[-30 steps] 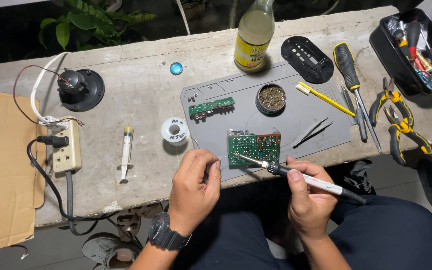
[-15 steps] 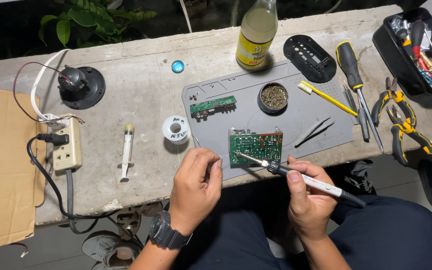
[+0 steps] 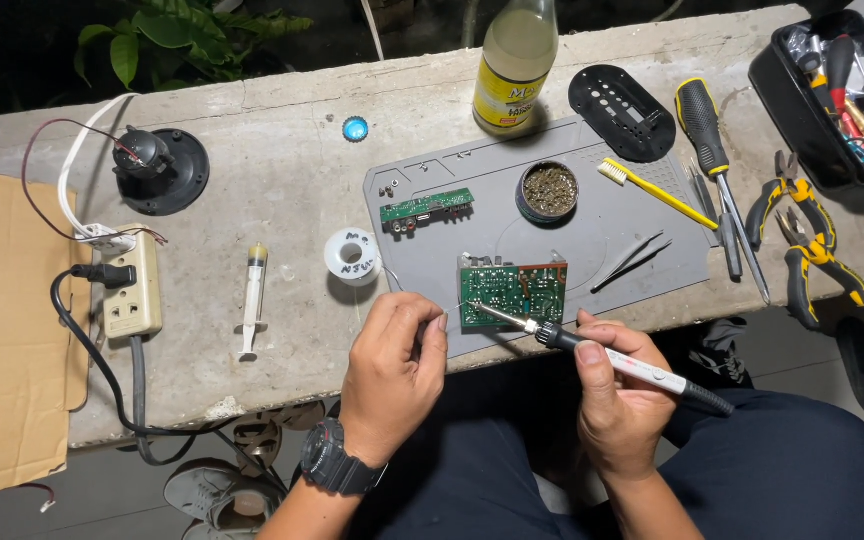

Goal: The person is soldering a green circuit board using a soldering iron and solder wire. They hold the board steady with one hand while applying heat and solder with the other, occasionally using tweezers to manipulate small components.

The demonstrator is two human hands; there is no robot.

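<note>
A green circuit board (image 3: 514,293) lies near the front edge of a grey work mat (image 3: 592,235). My right hand (image 3: 620,395) grips a white soldering iron (image 3: 612,362) like a pen, its tip touching the board's left edge. My left hand (image 3: 392,375), fingers pinched together, holds a thin solder wire just left of the board; the wire runs back towards a white solder spool (image 3: 353,256). A smaller green board (image 3: 426,209) rests further back on the mat.
On the concrete ledge stand a bottle (image 3: 515,65), a round tin (image 3: 546,192), a yellow brush (image 3: 654,189), tweezers (image 3: 632,259), a screwdriver (image 3: 717,165), pliers (image 3: 808,240), a syringe (image 3: 252,298), a power strip (image 3: 130,285) and a black toolbox (image 3: 832,90). Cardboard (image 3: 7,340) lies at left.
Nothing has visibly changed apart from a slight shift of the view; both hands stay at the board.
</note>
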